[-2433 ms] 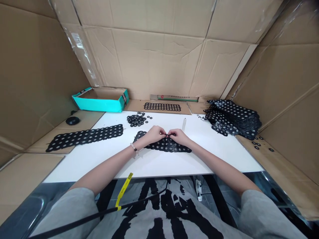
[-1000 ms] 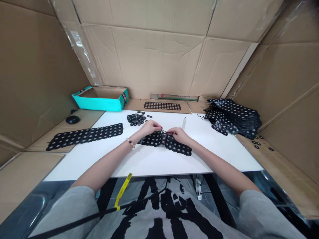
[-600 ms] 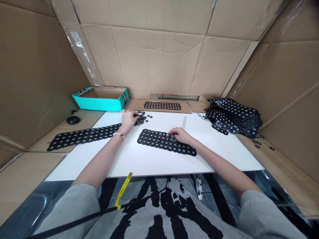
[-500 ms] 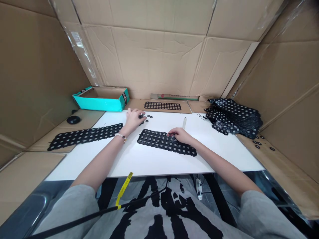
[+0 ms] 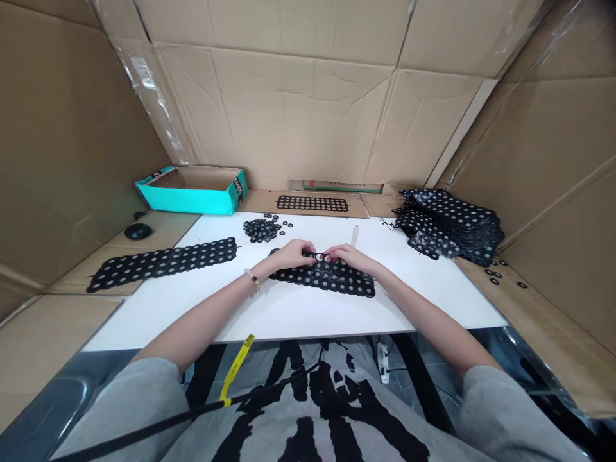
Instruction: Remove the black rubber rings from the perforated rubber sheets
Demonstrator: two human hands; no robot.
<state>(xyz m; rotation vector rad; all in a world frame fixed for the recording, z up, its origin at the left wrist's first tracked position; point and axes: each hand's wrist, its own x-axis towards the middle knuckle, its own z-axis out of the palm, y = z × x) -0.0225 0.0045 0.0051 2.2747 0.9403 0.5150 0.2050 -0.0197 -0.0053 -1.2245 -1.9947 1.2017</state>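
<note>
A black sheet with rows of round holes (image 5: 332, 282) lies at a slant on the white board, its far edge lifted a little between my hands. My left hand (image 5: 292, 255) is closed in a pinch at that edge; whatever sits between its fingertips is too small to make out. Close beside it, my right hand (image 5: 350, 256) pinches the same edge of the sheet with thumb and forefinger. Beyond my left hand lies a pile of small black rings (image 5: 261, 230), with a few loose ones around it.
Another holed black sheet (image 5: 163, 263) lies at left, and one more (image 5: 312, 203) at the back. A turquoise box (image 5: 190, 200) stands back left. A stack of black sheets (image 5: 452, 224) is at right, near loose rings (image 5: 493, 276). A white pen (image 5: 355, 235) lies behind my right hand.
My left hand has moved from the ring pile, rightward and nearer, to the sheet's far edge beside my right hand. The sheet's far edge is now raised; my right hand has barely moved.
</note>
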